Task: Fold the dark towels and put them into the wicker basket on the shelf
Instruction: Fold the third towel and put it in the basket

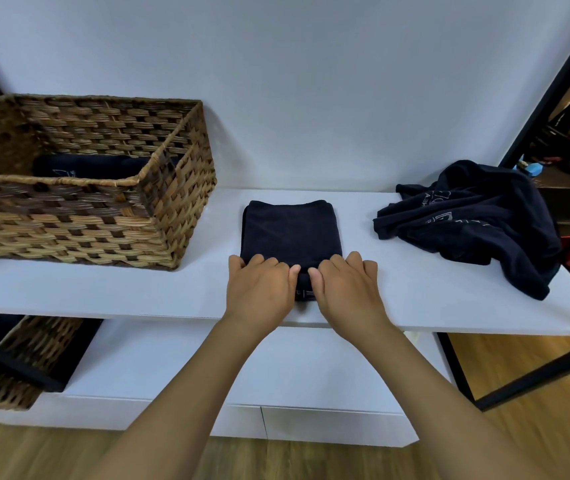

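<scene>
Nearest me, my left hand [258, 289] and my right hand [346, 289] lay side by side on the near edge of the folded towel [290, 230], fingers curled over that edge and thumbs almost touching in the middle, gripping the cloth. The towel itself sat flat, a neat dark rectangle, on the white shelf [415, 292], close to its front edge. Off to the right, well apart, a second dark towel [474, 223] lay crumpled in a heap with pale lettering showing, one corner trailing toward the shelf's front. Over on the left stood the wicker basket [86, 216], upright on the same shelf, and inside it, against the back wall, another dark towel [96, 168] already rested. Below, on the lower shelf, a second basket [17, 362] peeked in at the left.
</scene>
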